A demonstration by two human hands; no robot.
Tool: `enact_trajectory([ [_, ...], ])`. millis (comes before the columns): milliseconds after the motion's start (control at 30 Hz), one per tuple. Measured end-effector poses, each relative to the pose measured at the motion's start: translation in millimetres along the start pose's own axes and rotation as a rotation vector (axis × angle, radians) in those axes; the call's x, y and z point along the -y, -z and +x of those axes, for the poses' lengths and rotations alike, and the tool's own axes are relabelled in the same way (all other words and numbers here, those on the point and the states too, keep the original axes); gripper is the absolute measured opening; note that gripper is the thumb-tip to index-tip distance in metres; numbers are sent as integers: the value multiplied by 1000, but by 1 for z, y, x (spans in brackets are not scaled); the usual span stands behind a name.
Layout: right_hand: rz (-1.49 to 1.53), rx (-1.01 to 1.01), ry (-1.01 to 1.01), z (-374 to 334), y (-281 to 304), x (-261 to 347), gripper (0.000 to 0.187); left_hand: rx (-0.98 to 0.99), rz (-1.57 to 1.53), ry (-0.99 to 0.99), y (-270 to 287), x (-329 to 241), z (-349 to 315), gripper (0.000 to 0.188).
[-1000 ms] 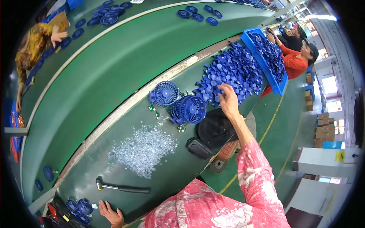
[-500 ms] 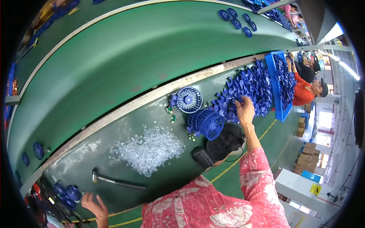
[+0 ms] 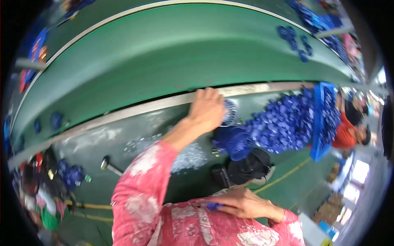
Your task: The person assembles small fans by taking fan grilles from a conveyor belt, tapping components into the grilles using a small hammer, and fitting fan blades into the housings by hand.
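Note:
My left hand (image 3: pixel 207 108) reaches across the bench and covers the left part of a round blue fan cage (image 3: pixel 230 113). Its fingertips are hidden and blurred, so I cannot tell whether they grip the cage. Close to my chest, my right hand (image 3: pixel 246 203) is closed on a small blue fan blade piece (image 3: pixel 214 206), which sticks out past the fingers. More blue fan cages (image 3: pixel 234 143) lie just in front of the round one. To their right spreads a big heap of blue fan blades (image 3: pixel 283 123). A loose pile of small clear pieces (image 3: pixel 191 158) is partly behind my left forearm.
A hammer (image 3: pixel 110 165) lies at left, beyond it a blue fan cluster (image 3: pixel 72 173). A black cap (image 3: pixel 248 166) sits at the bench's near edge. A blue tray (image 3: pixel 318 123) of blades stands at right, a co-worker in orange (image 3: pixel 344 135) behind. A green conveyor (image 3: pixel 172 61) runs along the far side.
My left hand has swung from the lower left up to the round cage. My right hand has come back from the blade heap to my chest with a blue fan blade piece. The view has shifted.

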State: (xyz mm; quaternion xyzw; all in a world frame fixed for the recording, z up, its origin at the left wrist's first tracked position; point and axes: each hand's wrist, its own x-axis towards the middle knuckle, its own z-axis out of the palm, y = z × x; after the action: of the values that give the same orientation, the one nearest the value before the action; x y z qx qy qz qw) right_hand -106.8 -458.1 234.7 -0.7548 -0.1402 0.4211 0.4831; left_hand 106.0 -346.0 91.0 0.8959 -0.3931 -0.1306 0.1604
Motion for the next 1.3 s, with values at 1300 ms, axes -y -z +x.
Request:
enact_trajectory([
  [1300,-307,-834,68,68,20,22,47,-139,-1749,478,9,-31,-170,41],
])
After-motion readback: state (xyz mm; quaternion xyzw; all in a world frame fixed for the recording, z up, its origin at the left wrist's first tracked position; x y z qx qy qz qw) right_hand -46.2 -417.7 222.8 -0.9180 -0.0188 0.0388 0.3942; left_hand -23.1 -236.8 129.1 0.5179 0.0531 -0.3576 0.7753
